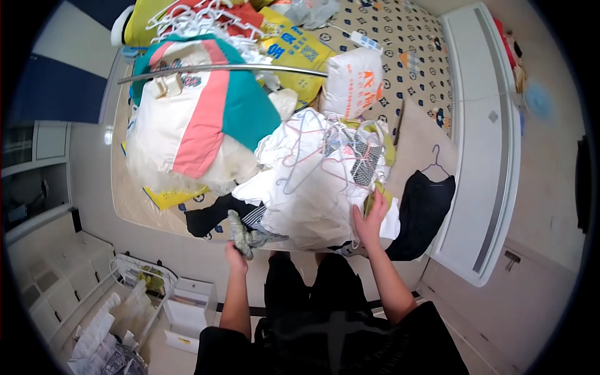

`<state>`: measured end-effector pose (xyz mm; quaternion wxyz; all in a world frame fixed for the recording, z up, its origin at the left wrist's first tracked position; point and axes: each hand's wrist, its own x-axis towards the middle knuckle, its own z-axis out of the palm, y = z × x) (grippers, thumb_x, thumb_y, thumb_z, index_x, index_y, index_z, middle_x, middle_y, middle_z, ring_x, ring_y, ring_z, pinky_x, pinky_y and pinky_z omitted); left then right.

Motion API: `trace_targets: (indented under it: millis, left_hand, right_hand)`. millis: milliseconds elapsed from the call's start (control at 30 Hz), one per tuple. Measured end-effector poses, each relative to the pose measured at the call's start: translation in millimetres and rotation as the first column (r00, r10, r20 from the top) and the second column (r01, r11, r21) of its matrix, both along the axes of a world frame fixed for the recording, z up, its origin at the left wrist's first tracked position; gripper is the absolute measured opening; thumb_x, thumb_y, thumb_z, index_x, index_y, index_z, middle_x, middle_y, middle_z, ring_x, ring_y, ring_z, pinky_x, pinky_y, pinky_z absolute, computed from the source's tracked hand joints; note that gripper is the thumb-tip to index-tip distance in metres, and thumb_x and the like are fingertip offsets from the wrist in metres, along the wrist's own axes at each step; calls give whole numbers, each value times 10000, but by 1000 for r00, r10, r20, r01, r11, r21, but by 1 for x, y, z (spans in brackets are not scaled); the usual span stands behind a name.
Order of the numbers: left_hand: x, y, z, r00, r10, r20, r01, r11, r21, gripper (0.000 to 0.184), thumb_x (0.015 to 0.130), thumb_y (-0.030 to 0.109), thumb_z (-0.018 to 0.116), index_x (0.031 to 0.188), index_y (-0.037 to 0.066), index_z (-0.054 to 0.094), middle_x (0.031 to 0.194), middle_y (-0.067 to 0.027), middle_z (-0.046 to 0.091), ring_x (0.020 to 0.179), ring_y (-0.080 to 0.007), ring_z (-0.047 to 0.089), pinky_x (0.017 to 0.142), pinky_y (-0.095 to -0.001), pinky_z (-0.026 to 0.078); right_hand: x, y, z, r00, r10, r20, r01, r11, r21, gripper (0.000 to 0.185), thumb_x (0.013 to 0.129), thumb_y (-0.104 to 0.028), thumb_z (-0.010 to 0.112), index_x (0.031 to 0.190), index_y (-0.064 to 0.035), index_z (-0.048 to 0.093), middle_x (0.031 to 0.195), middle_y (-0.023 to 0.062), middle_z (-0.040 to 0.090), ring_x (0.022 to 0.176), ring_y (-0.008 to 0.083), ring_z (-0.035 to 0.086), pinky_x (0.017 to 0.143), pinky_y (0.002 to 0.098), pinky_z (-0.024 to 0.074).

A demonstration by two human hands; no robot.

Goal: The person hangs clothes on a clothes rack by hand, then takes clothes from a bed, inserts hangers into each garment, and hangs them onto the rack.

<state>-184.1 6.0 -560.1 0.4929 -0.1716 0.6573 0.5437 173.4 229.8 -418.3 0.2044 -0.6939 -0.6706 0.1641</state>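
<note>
My left hand (pixel 235 257) is closed around a crumpled grey-green patterned cloth (pixel 245 236) at the front edge of the bed. My right hand (pixel 371 217) lies with thumb and fingers apart on the right side of a white clothes pile (pixel 300 212), its fingertips touching a yellow-green cloth (pixel 382 192). Several thin hangers (pixel 303 150) in pale blue and pink lie on the pile. A black-and-white patterned fabric (pixel 367 164) shows among them. Beside the left hand are a black garment (pixel 212 215) and a striped cloth (pixel 254 219).
A black garment on a hanger (pixel 425 209) lies at the right. A metal rod (pixel 250 67) crosses a white, pink and green bundle (pixel 206 119). White hangers (pixel 206 22) and a white printed bag (pixel 353 81) lie farther back. A metal-framed rack (pixel 134 269) stands at lower left.
</note>
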Motion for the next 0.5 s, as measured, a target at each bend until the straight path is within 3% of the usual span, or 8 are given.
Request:
trace_targets:
  millis: [100, 133, 233, 267, 400, 500]
  left_hand:
    - [-4, 34, 79, 994, 94, 50, -99, 988, 119, 373, 903, 291, 488, 1143, 33, 609, 1175, -69, 630, 1103, -233, 581, 979, -391, 435]
    - [-10, 38, 94, 997, 36, 63, -50, 974, 223, 440, 908, 307, 476, 1242, 37, 574, 1286, -81, 606, 1216, -252, 547, 1067, -415, 389]
    - [-13, 63, 152, 986, 14, 167, -69, 941, 330, 446, 907, 300, 466, 1253, 43, 580, 1304, -93, 607, 1236, -263, 547, 1090, -431, 385]
    - [-17, 65, 161, 973, 40, 226, -126, 916, 380, 418, 907, 240, 449, 1237, 32, 598, 1275, -105, 636, 1196, -275, 587, 1084, -445, 411]
    - [3, 102, 228, 967, -18, 253, -100, 889, 447, 442, 912, 241, 428, 1258, 13, 584, 1305, -131, 625, 1217, -295, 581, 1108, -470, 405]
    - [19, 117, 253, 970, -44, 241, -76, 881, 467, 450, 914, 244, 425, 1267, 11, 580, 1306, -130, 625, 1222, -299, 579, 1102, -473, 411]
  right_hand:
    - [7, 43, -9, 1000, -16, -21, 17, 998, 61, 850, 696, -93, 722, 1452, 40, 355, 1352, 291, 450, 1286, 456, 408, 1108, 496, 319]
    - [9, 55, -12, 998, -36, 53, 31, 996, 85, 839, 680, -78, 674, 1449, 40, 361, 1342, 284, 468, 1267, 454, 436, 1086, 510, 336]
    - [22, 76, -12, 975, -21, 221, 70, 974, -213, 865, 686, -121, 685, 1467, 29, 347, 1246, 270, 552, 1181, 431, 510, 1012, 530, 387]
    - [26, 81, -8, 976, -4, 217, 82, 934, -348, 794, 686, -175, 719, 1413, -5, 447, 1137, 219, 625, 1078, 396, 573, 913, 521, 443]
    - [47, 69, -16, 994, 53, 96, -39, 990, -135, 587, 681, -275, 783, 1207, -73, 617, 1041, 155, 648, 1016, 366, 595, 847, 465, 483]
    - [57, 52, 1, 998, 57, -11, -57, 997, -42, 585, 686, -283, 783, 1212, -83, 620, 1014, 152, 643, 1005, 371, 593, 856, 473, 483]
